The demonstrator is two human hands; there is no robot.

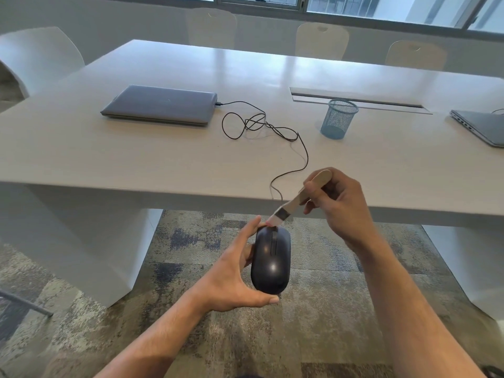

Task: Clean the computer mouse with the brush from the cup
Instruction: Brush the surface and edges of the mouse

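My left hand [231,271] holds a black computer mouse [270,260] in the air below the table's near edge, fingers along its left side and thumb under its rear. My right hand [338,203] grips a small brush [297,199] by its pale wooden handle. The brush slants down to the left, and its bristles touch the front end of the mouse near the scroll wheel. A black cable [272,126] runs from the mouse up over the table edge. The blue mesh cup [338,118] stands on the table, right of centre, with nothing visible in it.
The white table [136,159] carries a closed grey laptop [161,105] at the left, with the cable plugged into it. Another laptop [480,126] lies at the right edge. White chairs [321,40] line the far side. Patterned carpet is below.
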